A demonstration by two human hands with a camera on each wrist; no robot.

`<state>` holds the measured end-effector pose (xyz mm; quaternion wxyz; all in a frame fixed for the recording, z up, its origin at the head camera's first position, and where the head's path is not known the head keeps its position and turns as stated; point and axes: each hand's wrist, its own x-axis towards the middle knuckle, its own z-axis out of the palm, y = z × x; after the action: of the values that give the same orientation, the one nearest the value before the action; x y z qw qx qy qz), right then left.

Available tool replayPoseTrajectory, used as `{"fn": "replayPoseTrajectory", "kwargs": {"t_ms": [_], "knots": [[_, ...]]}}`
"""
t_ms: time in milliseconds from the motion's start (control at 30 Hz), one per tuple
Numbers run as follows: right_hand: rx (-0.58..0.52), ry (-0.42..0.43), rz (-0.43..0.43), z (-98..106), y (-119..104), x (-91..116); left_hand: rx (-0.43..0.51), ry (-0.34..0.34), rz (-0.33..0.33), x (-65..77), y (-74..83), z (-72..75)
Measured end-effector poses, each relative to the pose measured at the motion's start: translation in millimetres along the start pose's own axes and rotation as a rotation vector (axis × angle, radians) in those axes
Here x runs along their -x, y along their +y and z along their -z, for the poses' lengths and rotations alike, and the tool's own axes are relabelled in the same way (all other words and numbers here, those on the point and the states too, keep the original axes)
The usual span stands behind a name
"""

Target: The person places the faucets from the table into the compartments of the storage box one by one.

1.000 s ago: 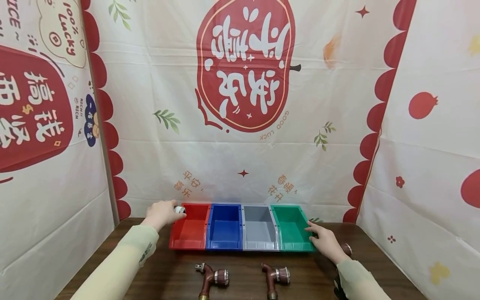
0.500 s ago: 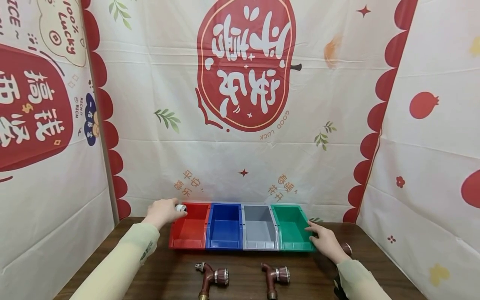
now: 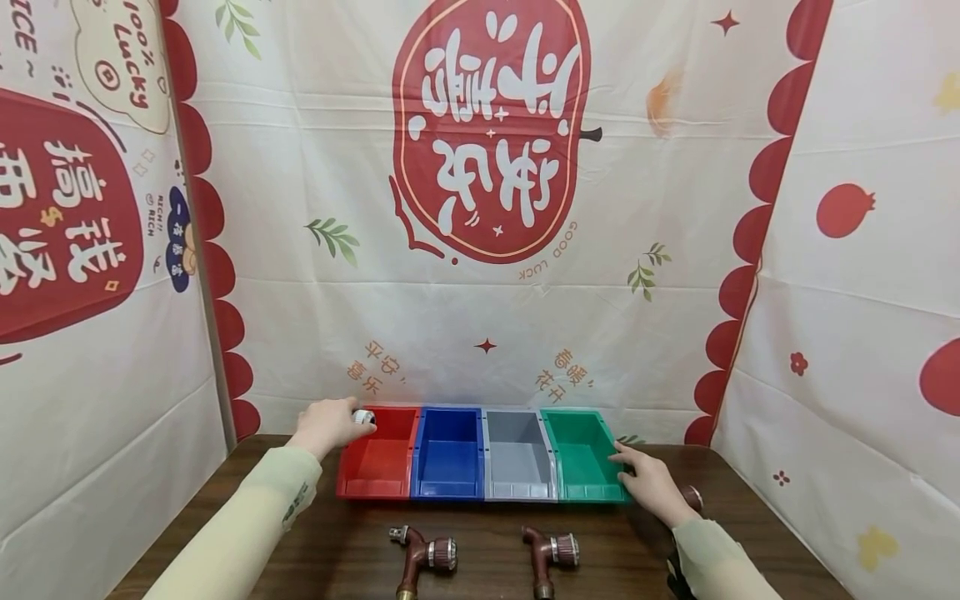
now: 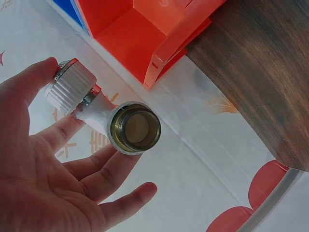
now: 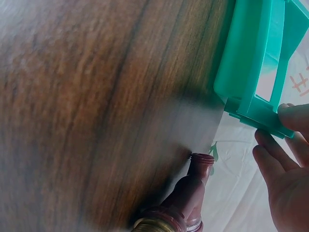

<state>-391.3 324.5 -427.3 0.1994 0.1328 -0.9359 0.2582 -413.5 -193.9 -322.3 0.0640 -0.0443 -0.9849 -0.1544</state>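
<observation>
My left hand (image 3: 326, 427) holds a small white tap (image 4: 96, 113) beside the upper left edge of the red bin (image 3: 378, 486). In the left wrist view, the thumb lies on its ribbed knob and the fingers are behind its body; its round open end faces the camera. At the other end of the row, my right hand (image 3: 651, 485) grips the outer side edge of the green bin (image 3: 588, 483). The right wrist view has the thumb on top of that edge (image 5: 268, 121) and fingertips under it.
Blue (image 3: 448, 486) and grey bins (image 3: 521, 486) stand between the red and green ones. Two brown taps, one left (image 3: 416, 554) and one right (image 3: 543, 557), lie on the wooden table in front. Another brown tap (image 5: 188, 193) is near my right hand. Printed cloth walls (image 3: 480, 308) surround the table.
My left hand and the white tap have shifted very slightly right, toward the red bin. The right hand and the bins stay as they were.
</observation>
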Motion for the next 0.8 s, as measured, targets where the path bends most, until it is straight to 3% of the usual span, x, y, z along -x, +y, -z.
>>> {"fn": "replayPoseTrajectory", "kwargs": {"t_ms": [800], "knots": [[-0.004,-0.008,-0.007,-1.4,4.2,0.4,-0.005,0.000,-0.003,-1.9,4.2,-5.1]]}}
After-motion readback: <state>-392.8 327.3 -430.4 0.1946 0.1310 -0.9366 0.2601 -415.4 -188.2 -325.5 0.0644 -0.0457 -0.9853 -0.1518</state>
